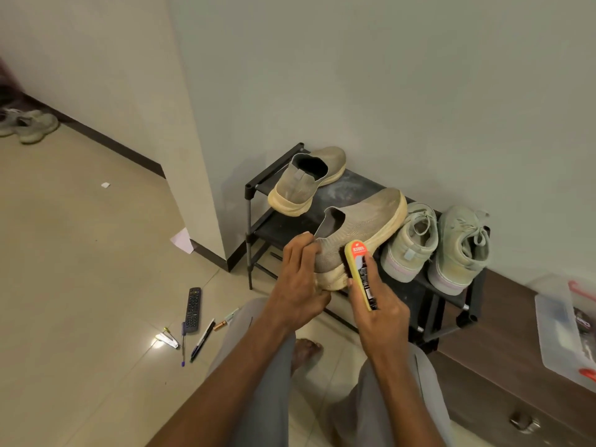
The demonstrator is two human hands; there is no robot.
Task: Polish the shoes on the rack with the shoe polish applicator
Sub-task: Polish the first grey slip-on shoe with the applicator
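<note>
At the front edge of the black shoe rack [429,287], my left hand [298,279] grips the heel of a grey knit slip-on shoe [358,227], its long axis running from heel near me to toe toward the wall. My right hand [379,304], fingers curled around the yellow shoe polish applicator [359,272], presses it against the shoe's right side. Its mate [306,182] sits at the rack's left end; 2 pale green lace-up sneakers [438,246] crowd just beside my right hand.
</note>
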